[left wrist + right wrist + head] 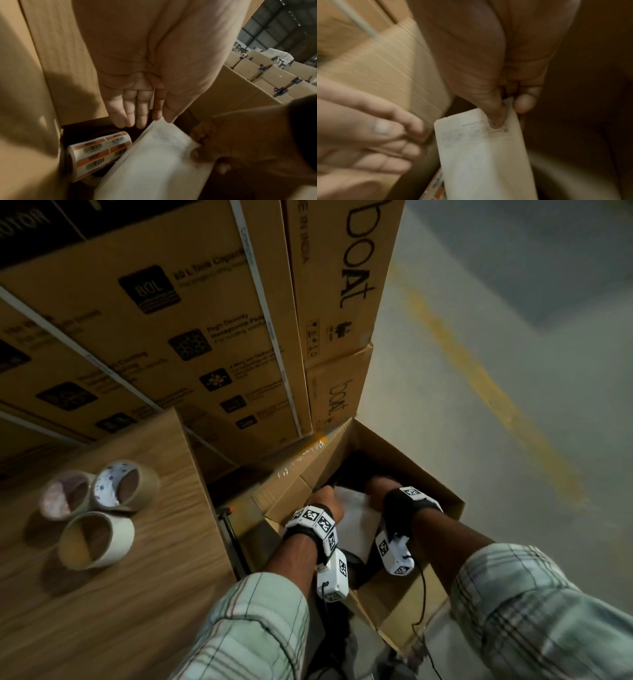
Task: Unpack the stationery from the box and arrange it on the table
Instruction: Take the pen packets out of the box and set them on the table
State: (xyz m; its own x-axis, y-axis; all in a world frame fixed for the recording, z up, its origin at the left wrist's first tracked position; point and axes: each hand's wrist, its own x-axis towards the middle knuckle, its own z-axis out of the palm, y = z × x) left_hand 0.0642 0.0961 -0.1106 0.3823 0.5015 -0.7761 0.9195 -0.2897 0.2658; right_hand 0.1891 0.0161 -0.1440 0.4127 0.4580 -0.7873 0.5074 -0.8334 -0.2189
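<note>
An open cardboard box [431, 474] stands on the floor to the right of the wooden table [120, 611]. Both hands are down inside it. My right hand [378, 487] [510, 112] pinches the top edge of a white sheaf of printed paper [356, 508] [154, 162] [484, 162], thumb on the front and fingers behind. My left hand [323, 496] [147, 121] hangs with straight fingers beside the paper's upper corner and holds nothing. A roll of orange barcode labels [97, 151] lies at the bottom of the box under the left hand.
Three tape rolls [97, 541] sit together on the table. Tall stacked cartons [205, 320] rise behind the table and box. A black rod with an orange tip [227, 518] stands between table and box. Grey floor with a yellow line [479, 371] lies to the right.
</note>
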